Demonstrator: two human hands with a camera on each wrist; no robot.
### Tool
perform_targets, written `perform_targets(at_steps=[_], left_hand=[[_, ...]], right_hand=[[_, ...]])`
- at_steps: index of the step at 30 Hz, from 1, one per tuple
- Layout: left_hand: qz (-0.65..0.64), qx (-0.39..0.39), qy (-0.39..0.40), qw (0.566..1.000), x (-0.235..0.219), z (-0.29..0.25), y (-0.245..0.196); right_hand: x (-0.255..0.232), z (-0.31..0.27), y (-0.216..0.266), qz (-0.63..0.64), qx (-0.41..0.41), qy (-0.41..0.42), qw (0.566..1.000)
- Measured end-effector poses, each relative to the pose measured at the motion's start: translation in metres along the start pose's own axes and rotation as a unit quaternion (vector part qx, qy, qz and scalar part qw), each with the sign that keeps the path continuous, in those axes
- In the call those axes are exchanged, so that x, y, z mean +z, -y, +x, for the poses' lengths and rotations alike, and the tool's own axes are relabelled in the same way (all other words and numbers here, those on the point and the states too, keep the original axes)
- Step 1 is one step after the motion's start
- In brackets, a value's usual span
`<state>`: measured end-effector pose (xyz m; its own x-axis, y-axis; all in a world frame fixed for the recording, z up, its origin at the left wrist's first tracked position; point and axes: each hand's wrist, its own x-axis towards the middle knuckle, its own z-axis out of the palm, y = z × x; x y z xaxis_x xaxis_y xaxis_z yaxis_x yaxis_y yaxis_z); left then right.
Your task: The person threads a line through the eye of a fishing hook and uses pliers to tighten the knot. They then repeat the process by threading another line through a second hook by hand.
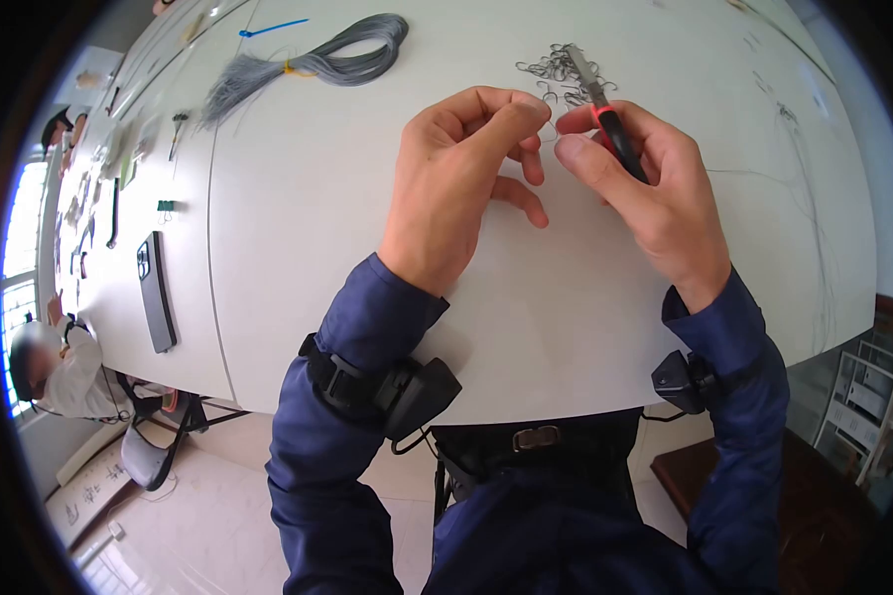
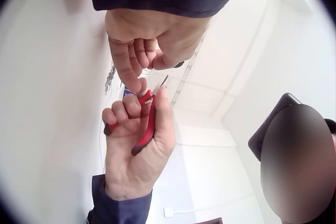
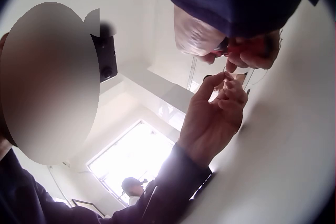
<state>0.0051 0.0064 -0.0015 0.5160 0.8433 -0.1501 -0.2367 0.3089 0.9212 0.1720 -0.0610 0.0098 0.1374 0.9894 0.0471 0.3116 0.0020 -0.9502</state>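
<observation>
My left hand (image 1: 442, 188) pinches something thin between thumb and forefinger, its other fingers loosely bent; a hook at the tips is too small to make out. The right hand (image 1: 660, 193) grips red-and-black pliers (image 1: 617, 139), jaws pointing away from me, while its thumb and forefinger come close together beside the left fingertips. In the left wrist view the pliers (image 2: 148, 124) lie across the right palm (image 2: 128, 155). A fine line (image 3: 256, 84) loops near the left fingers (image 3: 231, 92) in the right wrist view. Behind the hands lies a pile of small dark hooks (image 1: 556, 67).
A grey fibre bundle (image 1: 362, 52) tied in yellow and a blue cable tie (image 1: 273, 29) lie at the back left. A phone (image 1: 155, 293) and a binder clip (image 1: 166, 206) are on the left. Fine line (image 1: 814, 213) trails at right. Another person (image 1: 74, 372) sits far left.
</observation>
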Motion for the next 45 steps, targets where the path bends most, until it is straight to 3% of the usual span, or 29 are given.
perform_targets(at_steps=[13, 19, 23, 26, 29, 32, 45], left_hand=[[-0.008, -0.022, 0.050, 0.998, 0.000, -0.001, 0.000], [0.000, -0.016, 0.048, 0.999, 0.001, -0.001, 0.001], [0.021, -0.015, 0.045, 0.999, -0.001, -0.002, -0.002], [0.129, 0.116, 0.026, 0.984, -0.001, -0.001, -0.002], [0.253, 0.241, 0.048, 0.936, -0.005, 0.003, 0.000], [0.273, 0.233, 0.082, 0.930, -0.007, 0.005, 0.003], [0.253, 0.200, 0.080, 0.943, -0.006, 0.002, 0.002]], right_hand=[[-0.008, 0.003, 0.003, 0.106, 0.064, 0.030, 0.992], [-0.003, 0.003, -0.006, 0.052, -0.003, 0.007, 0.999], [-0.009, 0.003, 0.003, 0.093, 0.055, 0.036, 0.993], [-0.013, 0.003, 0.003, 0.127, 0.066, 0.058, 0.988], [-0.014, 0.003, 0.003, 0.147, 0.075, 0.068, 0.984], [-0.015, 0.003, 0.002, 0.151, 0.074, 0.073, 0.983], [-0.018, 0.004, 0.003, 0.121, 0.073, 0.068, 0.988]])
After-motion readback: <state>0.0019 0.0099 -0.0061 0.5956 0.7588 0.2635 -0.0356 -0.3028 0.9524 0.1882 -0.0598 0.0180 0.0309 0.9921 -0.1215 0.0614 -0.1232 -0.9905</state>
